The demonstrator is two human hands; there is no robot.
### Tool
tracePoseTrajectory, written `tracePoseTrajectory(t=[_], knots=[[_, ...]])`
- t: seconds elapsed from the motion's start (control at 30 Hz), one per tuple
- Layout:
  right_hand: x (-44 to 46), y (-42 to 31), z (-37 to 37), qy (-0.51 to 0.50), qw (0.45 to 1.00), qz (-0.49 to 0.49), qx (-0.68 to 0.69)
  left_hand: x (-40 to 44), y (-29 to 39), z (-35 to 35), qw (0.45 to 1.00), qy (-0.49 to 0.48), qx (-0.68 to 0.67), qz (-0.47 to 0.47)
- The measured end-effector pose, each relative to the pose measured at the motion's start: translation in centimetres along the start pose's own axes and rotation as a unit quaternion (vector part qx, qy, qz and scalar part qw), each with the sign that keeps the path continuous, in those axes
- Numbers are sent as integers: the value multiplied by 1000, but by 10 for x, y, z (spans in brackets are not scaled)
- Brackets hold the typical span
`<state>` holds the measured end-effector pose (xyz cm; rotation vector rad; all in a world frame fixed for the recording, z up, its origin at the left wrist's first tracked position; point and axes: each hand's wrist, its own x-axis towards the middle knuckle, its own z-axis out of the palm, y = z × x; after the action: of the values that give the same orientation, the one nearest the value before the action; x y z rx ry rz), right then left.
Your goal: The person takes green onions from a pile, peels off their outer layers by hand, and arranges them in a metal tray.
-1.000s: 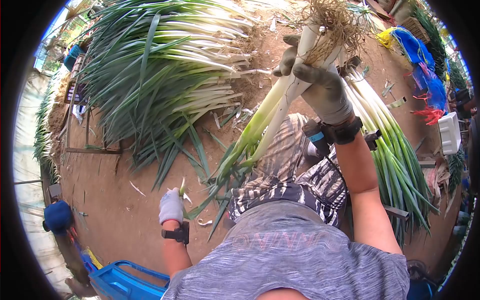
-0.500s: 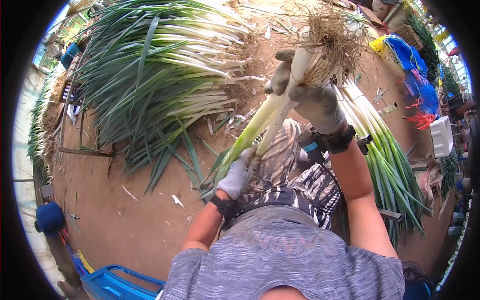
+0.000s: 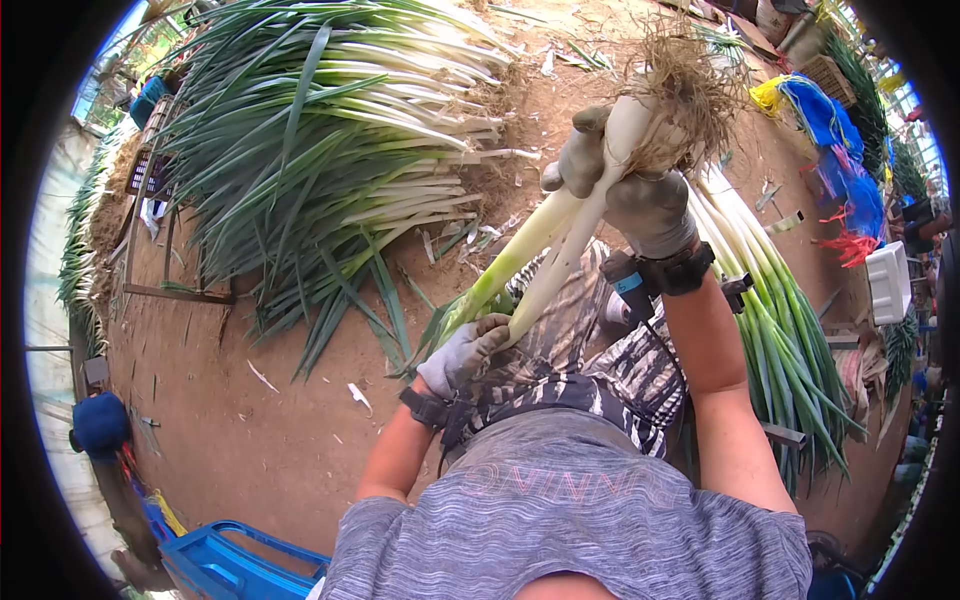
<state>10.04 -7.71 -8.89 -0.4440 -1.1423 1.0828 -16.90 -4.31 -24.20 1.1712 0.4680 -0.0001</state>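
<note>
My right hand, in a dirty glove, is closed round the white stems of a few leeks, just below their bushy roots. The leeks slant down to the left across my lap. My left hand, in a light grey glove, is closed at their lower green part; its fingertips press on a stalk. Right of my right wrist lies a bundle of leeks, white ends up and green leaves down.
A large heap of leeks lies at the upper left beside a metal frame. A blue crate stands at the lower left. Blue netting and a white foam tray are at the right. Leaf scraps dot the soil.
My left hand has come up from the lower left, where it held a leaf piece, to the green part of the leeks. That piece is gone from it. My right hand has lowered slightly.
</note>
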Motion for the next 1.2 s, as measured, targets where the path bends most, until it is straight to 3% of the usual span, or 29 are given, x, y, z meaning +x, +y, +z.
tracePoseTrajectory(t=[0.07,0.17,0.27,0.57,0.67,0.8,0.9,0.97,1.1,1.2], knots=[[0,1,-6,-23,1000,3,-3,3,0,-5,999,5,39,-27],[-1,5,-1,-8,1000,-16,-3,2,19,6,988,47,-101,-109],[0,11,-2,-18,999,-35,10,7,17,7,994,71,-41,-70],[-10,7,-8,84,994,26,-59,19,-21,-21,959,166,194,-123],[-4,3,4,172,981,49,-72,27,-56,-28,921,272,278,-5],[-4,-1,4,216,971,61,-83,-8,-1,6,909,390,132,65],[-6,-2,-2,215,974,40,-56,-25,27,3,876,419,-3,238],[-7,-1,-9,227,972,38,-46,-44,67,-6,857,412,-10,311],[-10,-2,-12,265,961,51,-57,-80,152,-29,755,446,-71,475],[-10,-3,-8,260,963,40,-62,-101,163,-65,702,520,-41,484]])
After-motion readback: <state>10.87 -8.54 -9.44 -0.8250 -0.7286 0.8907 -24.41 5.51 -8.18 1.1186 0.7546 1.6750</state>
